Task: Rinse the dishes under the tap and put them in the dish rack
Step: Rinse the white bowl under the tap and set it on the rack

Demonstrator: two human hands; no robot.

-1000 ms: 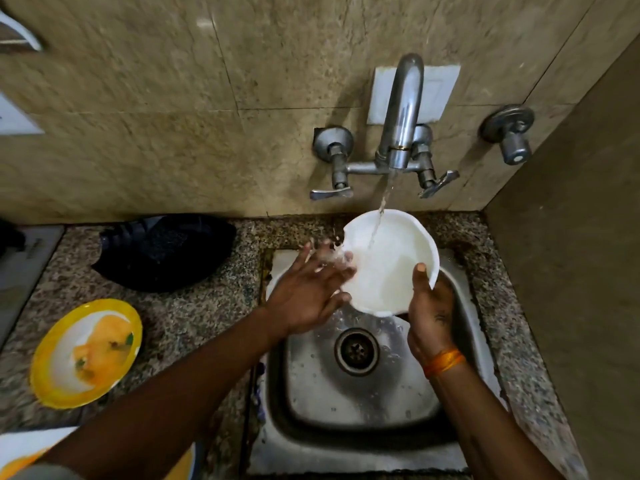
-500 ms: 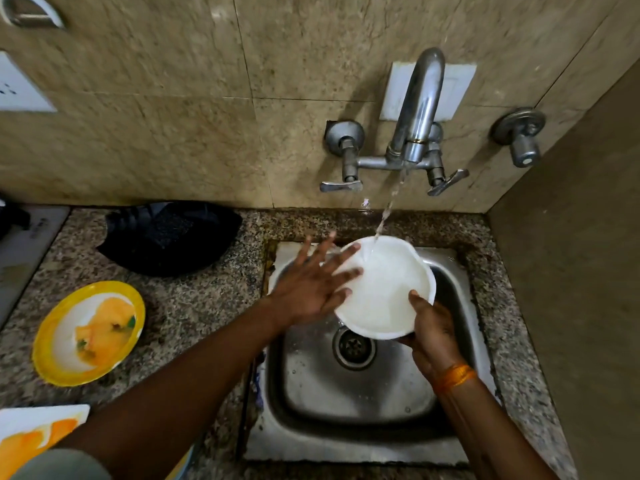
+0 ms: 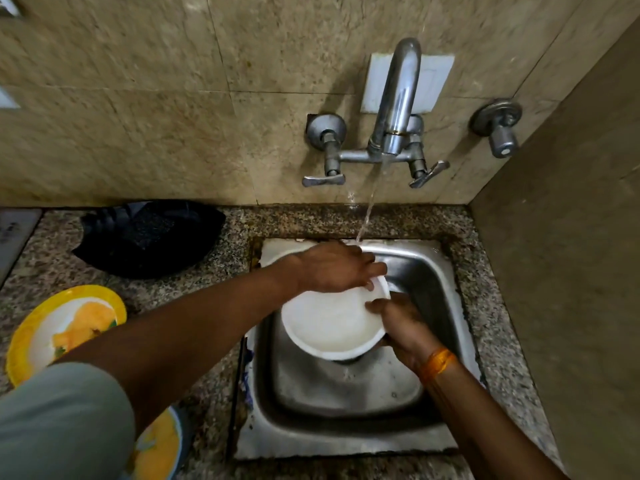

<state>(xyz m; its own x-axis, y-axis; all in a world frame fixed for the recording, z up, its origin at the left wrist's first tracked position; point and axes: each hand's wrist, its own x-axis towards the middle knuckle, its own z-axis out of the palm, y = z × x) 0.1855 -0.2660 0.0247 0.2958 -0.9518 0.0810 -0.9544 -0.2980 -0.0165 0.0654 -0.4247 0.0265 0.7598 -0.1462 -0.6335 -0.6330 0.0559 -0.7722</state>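
A white bowl (image 3: 332, 323) is held low over the steel sink (image 3: 349, 403), its inside facing up. My right hand (image 3: 401, 323) grips its right rim, thumb over the edge and fingers beneath. My left hand (image 3: 336, 268) lies across the bowl's far rim with the fingers stretched out flat. The tap (image 3: 398, 98) on the wall is running, and its stream (image 3: 369, 209) falls behind my left hand at the sink's back edge. The dish rack is out of sight.
A yellow-rimmed plate (image 3: 62, 327) with orange food residue sits on the granite counter (image 3: 214, 265) at left. Another soiled dish (image 3: 159, 445) lies at the bottom left, partly under my sleeve. A black pan (image 3: 149, 237) rests by the wall. A side wall (image 3: 571, 271) closes in the right.
The bowl has come down from under the stream and turned flatter, inside up. My left hand slid over its far rim; my right hand moved to the right rim.
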